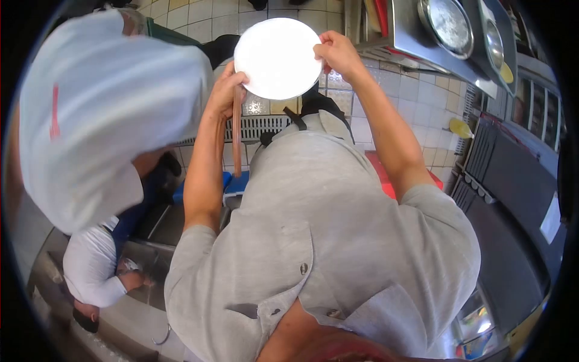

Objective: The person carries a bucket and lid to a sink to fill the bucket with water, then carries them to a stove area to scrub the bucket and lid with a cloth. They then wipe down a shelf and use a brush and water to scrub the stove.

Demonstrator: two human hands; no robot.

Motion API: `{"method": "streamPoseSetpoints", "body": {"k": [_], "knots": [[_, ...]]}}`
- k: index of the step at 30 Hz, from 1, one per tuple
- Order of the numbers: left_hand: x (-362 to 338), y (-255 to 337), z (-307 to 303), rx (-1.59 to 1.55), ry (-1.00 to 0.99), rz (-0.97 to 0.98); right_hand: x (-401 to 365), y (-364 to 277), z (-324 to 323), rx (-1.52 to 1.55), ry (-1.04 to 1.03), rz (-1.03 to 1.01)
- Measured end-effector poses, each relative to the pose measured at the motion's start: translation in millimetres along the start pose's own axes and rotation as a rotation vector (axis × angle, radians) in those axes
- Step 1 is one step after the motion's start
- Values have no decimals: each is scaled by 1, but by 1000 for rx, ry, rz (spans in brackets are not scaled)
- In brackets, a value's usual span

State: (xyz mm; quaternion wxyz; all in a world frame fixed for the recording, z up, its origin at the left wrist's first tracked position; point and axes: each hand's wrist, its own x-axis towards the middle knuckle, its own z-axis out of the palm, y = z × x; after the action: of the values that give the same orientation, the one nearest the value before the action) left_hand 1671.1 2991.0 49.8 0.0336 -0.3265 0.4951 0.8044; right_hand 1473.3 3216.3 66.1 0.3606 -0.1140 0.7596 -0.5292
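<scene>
A round white plate (278,58), overexposed and without visible detail, is held out in front of my body above the tiled floor. My left hand (228,90) grips its lower left edge, thumb on top. From that same hand a long brown strip or stick (236,133) hangs down; whether the fingers hold it is partly hidden. My right hand (338,55) pinches the plate's right edge between thumb and fingers.
A person in a white shirt (114,114) stands close on the left; another person (93,265) is at the lower left by a sink. A metal counter (416,36) with round metal pans (449,27) is at the upper right. A red object (381,172) lies beyond my right arm.
</scene>
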Motion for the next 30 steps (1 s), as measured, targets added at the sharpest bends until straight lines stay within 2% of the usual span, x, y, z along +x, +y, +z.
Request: {"method": "streamPoseSetpoints", "body": {"k": [3, 10, 13, 19, 21, 26, 28, 30], "knots": [[33, 21, 7, -29, 5, 3, 33, -11, -18, -15, 13, -9], [87, 102, -14, -109, 56, 47, 134, -80, -23, 101, -173, 28], [112, 127, -47, -221, 114, 82, 185, -112, 1, 133, -259, 10], [188, 193, -138, -238, 166, 180, 296, -186, 68, 62, -238, 16], [212, 239, -167, -218, 194, 230, 335, -221, 91, 30, -237, -33], [255, 316, -220, -221, 177, 183, 437, -309, 138, 20, -266, -70], [273, 354, -239, -305, 209, 248, 478, -346, 161, -24, -267, -87], [299, 387, -266, -322, 232, 259, 535, -375, 190, -31, -279, -183]]}}
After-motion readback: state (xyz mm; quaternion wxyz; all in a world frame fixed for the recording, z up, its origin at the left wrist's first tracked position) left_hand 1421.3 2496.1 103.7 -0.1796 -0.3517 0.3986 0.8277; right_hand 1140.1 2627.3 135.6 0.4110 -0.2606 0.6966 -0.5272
